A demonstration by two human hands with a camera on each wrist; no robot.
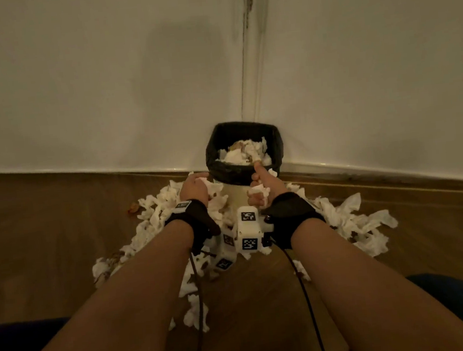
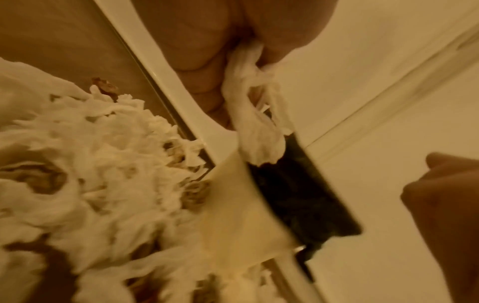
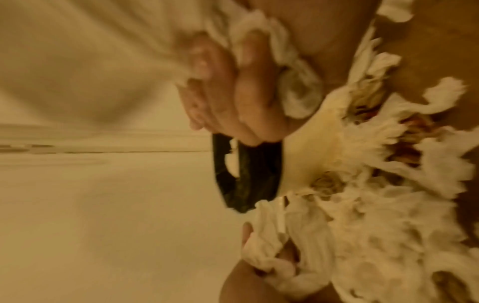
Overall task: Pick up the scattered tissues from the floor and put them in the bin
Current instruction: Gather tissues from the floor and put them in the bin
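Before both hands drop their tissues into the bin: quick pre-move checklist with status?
1. Left hand grips a crumpled white tissue wad: ok.
2. Right hand grips its own white tissue wad: ok.
3. Hands over the mouth of the black-lined cream bin: not ok, both are in front of the rim.
4. Room inside the bin: ok, though tissues already in the bin reach near the rim.
5. Bin upright against the white wall: ok.
6. Wooden floor cleared: not ok, scattered tissues on the floor ring the bin.
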